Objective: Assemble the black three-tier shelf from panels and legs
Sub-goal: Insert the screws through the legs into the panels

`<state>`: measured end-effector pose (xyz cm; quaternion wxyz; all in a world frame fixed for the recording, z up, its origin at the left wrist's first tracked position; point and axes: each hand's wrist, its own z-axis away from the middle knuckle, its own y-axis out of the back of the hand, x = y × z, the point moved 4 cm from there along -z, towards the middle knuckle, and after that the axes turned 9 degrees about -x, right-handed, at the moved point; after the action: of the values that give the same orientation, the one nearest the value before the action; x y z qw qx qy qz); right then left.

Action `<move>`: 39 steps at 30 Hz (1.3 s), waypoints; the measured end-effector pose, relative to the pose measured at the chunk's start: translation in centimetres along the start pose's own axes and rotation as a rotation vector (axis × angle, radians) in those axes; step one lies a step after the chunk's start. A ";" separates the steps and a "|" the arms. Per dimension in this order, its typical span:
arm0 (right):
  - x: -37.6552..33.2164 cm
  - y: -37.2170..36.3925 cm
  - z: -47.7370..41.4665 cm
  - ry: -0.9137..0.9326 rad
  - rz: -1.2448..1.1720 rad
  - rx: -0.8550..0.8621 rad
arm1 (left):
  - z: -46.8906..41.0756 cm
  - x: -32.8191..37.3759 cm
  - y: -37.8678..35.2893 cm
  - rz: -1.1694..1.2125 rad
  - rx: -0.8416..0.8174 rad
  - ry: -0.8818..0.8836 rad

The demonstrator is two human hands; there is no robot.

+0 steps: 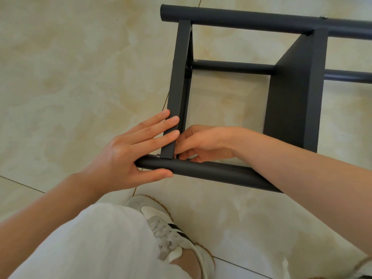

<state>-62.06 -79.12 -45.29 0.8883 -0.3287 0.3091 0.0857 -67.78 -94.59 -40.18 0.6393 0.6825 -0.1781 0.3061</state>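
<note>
Shelf (291,93) lies on its side on the floor (70,67), right end cut off. Your left grip (132,150), fingers flat and released, braces the left panel (179,77) where it meets the near leg (211,172), which runs rightward. Your right grip (203,143), nearer the joint (167,155), curls there; whatever it pinches is hidden, so I cannot tell.

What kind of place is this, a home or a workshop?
Probably an indoor room of a home, not certain: the floor is glossy beige tile with grout lines, the half-built black shelf lies directly on it, and the person wears a casual sneaker.
</note>
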 end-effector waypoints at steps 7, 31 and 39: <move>-0.1 0.0 0.2 0.031 -0.006 0.010 | 0.0 -0.1 0.0 0.008 0.001 0.004; -0.7 -1.1 5.5 0.074 0.279 0.129 | 1.5 1.7 -2.4 0.600 0.359 0.370; 0.0 -2.8 7.3 0.034 0.518 0.255 | 2.0 2.4 -5.7 1.255 0.564 0.738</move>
<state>-57.51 -76.64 -39.52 0.8658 -0.1257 0.4057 0.2645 -61.99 -95.47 -42.94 0.1665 0.4449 -0.2222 0.8514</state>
